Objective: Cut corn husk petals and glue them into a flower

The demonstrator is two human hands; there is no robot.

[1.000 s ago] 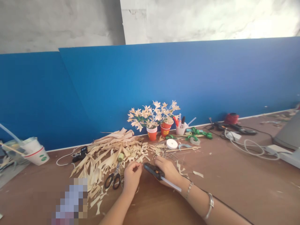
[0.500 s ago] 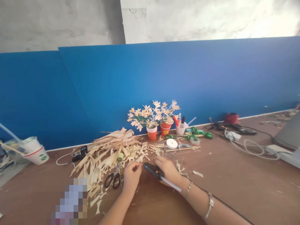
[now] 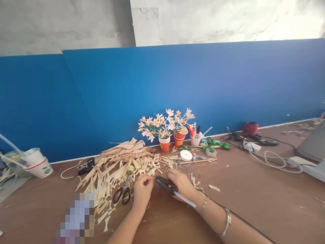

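Pale strips (image 3: 115, 174) and black-handled scissors (image 3: 124, 189) lie on the tabletop (image 3: 248, 196). The left hand (image 3: 142, 191) has its fingertips pressed together (anything between them is too small to tell), just beside the front of a glue gun (image 3: 166, 184) gripped in the right hand (image 3: 182, 184).

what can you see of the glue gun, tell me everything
The glue gun has a dark, plastic-looking body with small orange marks. It is held in the right hand, which hides its handle and trigger. Its front end points toward the left hand, very close to the fingertips; contact is too small to tell. A translucent, whitish glue stick juts from the back. A black cord along the right forearm is probably its lead, though the join is hidden.
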